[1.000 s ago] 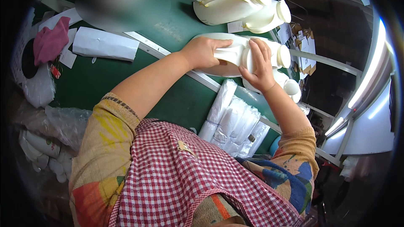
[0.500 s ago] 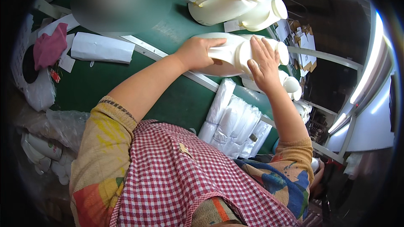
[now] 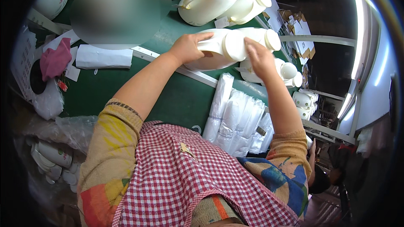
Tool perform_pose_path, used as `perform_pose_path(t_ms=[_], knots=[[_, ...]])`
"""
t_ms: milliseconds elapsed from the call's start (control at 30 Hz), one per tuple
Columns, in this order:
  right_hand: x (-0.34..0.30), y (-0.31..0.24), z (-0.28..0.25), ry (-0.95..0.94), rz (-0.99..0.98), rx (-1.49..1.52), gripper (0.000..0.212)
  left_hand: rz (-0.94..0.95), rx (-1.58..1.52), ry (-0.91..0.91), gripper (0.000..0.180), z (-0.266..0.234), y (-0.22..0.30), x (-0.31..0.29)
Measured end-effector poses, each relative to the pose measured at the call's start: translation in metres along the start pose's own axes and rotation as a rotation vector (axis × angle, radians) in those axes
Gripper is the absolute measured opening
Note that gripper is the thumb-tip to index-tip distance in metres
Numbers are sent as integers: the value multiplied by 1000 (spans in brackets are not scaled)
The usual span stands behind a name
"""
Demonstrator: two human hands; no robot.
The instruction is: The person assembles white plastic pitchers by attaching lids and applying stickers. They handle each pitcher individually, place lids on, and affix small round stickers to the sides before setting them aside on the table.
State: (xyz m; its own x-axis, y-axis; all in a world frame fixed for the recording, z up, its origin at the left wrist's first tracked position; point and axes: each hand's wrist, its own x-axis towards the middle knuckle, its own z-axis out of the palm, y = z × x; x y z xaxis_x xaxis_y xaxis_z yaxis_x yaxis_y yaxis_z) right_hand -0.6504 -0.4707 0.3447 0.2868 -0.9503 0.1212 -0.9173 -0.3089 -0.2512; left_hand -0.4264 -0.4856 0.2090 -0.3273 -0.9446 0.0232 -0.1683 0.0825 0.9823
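A cream plastic jug point(image 3: 210, 64) with a moulded handle lies tilted on the green bench, its round cap point(image 3: 234, 45) turned to the right. My left hand point(image 3: 187, 49) is wrapped round the jug at its handle, thumb and fingers closed on it. At the cap's right edge is my right hand point(image 3: 260, 59), its fingers bent and pressed against the rim; its palm side is hidden. A second cream jug point(image 3: 254, 35) lies just behind the held one. Farther back, two more capped jugs point(image 3: 206, 2) lie side by side, with a small white tag near them.
A metal rail point(image 3: 155, 55) crosses the green bench point(image 3: 168, 105). Folded white paper point(image 3: 104, 56) and a pink cloth point(image 3: 56, 59) lie left. Clear plastic bags point(image 3: 235, 117) lie in bundles before my right arm. More jugs point(image 3: 289, 71) are at right. Another person's arm shows at lower right.
My right hand has gone from lying flat over the cap to bent fingers at its edge. My left hand keeps its hold. The whole view has shifted slightly.
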Motion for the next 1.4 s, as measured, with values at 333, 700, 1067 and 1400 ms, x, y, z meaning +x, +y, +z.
perform_pose_path(t_ms=[333,700,1067,1400], knots=[[21,-7,22,-102,-276,-65,73,-12,68,54,74,12,6,-5],[10,-2,25,-5,-497,-128,50,148,-1,-16,94,25,15,-35],[12,-12,30,-38,-482,-145,54,97,95,180,77,37,11,-46],[-41,-43,10,155,-268,190,47,-122,-24,186,52,-42,59,-145]])
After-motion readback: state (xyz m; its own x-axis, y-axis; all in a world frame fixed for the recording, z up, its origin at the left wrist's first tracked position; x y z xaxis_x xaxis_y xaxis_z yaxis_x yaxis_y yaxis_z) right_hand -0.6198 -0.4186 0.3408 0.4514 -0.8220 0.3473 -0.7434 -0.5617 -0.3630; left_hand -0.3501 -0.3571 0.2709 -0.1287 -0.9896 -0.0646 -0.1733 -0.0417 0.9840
